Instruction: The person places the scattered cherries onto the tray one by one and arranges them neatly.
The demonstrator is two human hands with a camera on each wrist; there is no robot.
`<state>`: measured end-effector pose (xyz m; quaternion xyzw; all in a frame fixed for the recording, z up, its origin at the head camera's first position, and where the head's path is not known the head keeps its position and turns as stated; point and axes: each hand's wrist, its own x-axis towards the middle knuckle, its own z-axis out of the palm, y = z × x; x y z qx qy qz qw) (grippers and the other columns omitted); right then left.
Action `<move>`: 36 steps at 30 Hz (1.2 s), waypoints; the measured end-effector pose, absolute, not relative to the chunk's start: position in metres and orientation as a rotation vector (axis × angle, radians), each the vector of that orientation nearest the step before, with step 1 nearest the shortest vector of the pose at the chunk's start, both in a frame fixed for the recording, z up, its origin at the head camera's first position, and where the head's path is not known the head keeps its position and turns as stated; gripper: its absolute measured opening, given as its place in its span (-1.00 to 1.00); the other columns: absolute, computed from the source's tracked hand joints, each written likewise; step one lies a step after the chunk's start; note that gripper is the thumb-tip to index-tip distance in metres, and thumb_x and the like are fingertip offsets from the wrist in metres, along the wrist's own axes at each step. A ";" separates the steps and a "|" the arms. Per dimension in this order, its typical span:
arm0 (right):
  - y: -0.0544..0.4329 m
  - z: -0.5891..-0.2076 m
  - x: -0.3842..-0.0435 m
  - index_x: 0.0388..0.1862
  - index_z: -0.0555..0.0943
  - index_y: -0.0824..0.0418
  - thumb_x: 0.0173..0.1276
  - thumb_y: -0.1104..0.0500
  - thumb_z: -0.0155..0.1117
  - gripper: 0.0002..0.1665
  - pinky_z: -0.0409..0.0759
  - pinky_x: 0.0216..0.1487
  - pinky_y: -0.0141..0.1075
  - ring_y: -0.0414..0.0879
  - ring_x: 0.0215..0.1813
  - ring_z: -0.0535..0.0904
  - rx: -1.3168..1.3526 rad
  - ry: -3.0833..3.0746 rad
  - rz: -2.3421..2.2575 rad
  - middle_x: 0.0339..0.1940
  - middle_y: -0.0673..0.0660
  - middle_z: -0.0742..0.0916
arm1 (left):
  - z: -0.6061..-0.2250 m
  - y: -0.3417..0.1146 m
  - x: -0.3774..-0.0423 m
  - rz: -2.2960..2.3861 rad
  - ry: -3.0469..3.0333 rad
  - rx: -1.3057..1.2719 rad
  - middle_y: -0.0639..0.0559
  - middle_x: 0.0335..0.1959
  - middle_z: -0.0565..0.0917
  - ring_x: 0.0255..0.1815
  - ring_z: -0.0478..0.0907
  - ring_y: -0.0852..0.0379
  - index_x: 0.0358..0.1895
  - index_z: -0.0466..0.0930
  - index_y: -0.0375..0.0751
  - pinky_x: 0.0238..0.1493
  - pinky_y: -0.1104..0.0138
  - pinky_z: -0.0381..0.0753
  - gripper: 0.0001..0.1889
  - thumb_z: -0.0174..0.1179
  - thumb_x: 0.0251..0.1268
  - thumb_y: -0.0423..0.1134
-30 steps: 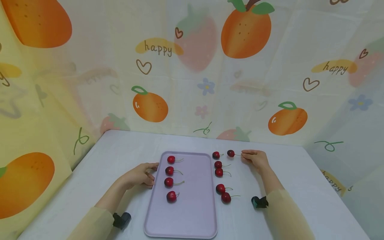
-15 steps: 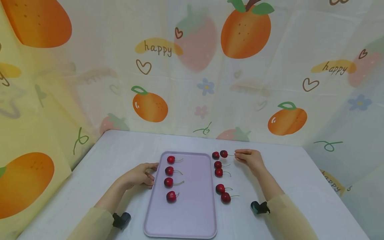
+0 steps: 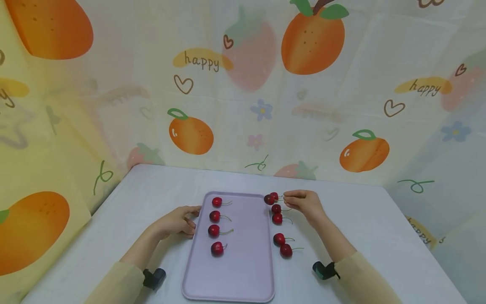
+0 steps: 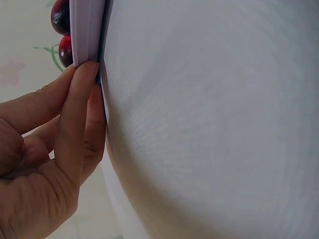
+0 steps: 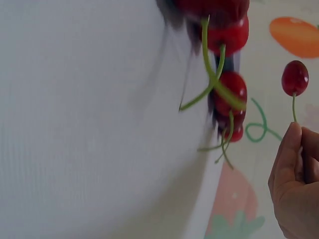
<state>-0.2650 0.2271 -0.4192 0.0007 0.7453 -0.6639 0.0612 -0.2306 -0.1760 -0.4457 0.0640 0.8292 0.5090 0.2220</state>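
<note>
In the head view my right hand (image 3: 305,204) pinches the stem of a dark red cherry (image 3: 269,199) between fingertips and thumb. The cherry overlaps the upper right corner of a pale purple tray (image 3: 243,291). The right wrist view shows this cherry (image 5: 295,78) raised, hanging off the fingertips by its green stem. My left hand (image 3: 174,221) holds the tray's left rim, its fingertips right at the edge in the left wrist view. On the tray's left side several cherries (image 3: 214,216) lie in a column, stems pointing right.
More cherries (image 3: 286,251) lie on the white table (image 3: 326,291) along the tray's right side, stems to the right. A fruit-printed curtain (image 3: 235,139) hangs behind the table and at the left. Black wrist cameras (image 3: 153,279) are strapped at both sleeves.
My right hand has moved left with the pinched cherry, from the table beyond the row to the tray's upper right corner. The left hand and tray stay put.
</note>
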 end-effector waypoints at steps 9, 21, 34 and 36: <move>0.196 -0.417 -0.245 0.08 0.59 0.56 0.33 0.34 0.28 -0.61 0.73 -0.10 -0.42 -0.23 -0.26 0.73 -0.046 2.249 -1.951 -0.20 0.07 0.79 | -0.444 -0.175 -0.231 1.403 2.291 0.173 -0.35 0.29 0.40 -0.30 0.51 0.09 0.48 0.18 -0.39 -0.25 0.30 0.75 -0.19 0.24 0.07 -0.56; 0.163 -0.424 -0.215 0.01 0.63 0.53 0.26 0.31 0.36 -0.61 0.74 -0.11 -0.40 -0.27 -0.27 0.74 -0.132 2.158 -1.899 -0.20 0.11 0.82 | -0.445 -0.175 -0.230 1.388 2.302 0.162 -0.34 0.29 0.41 -0.29 0.51 0.09 0.49 0.19 -0.37 -0.26 0.31 0.75 -0.19 0.23 0.07 -0.56; 0.142 -0.434 -0.192 -0.07 0.70 0.46 0.23 0.26 0.40 -0.66 0.75 -0.10 -0.35 -0.27 -0.31 0.73 -0.221 2.135 -1.794 -0.23 0.14 0.83 | -0.444 -0.175 -0.230 1.398 2.296 0.169 -0.36 0.30 0.39 -0.29 0.51 0.08 0.48 0.18 -0.39 -0.26 0.30 0.75 -0.19 0.22 0.07 -0.57; 0.139 -0.435 -0.189 -0.08 0.70 0.45 0.23 0.25 0.40 -0.67 0.75 -0.09 -0.33 -0.27 -0.30 0.73 -0.232 2.131 -1.770 -0.22 0.16 0.83 | -0.444 -0.175 -0.230 1.403 2.292 0.172 -0.36 0.30 0.39 -0.29 0.50 0.08 0.48 0.18 -0.40 -0.26 0.30 0.75 -0.19 0.22 0.07 -0.57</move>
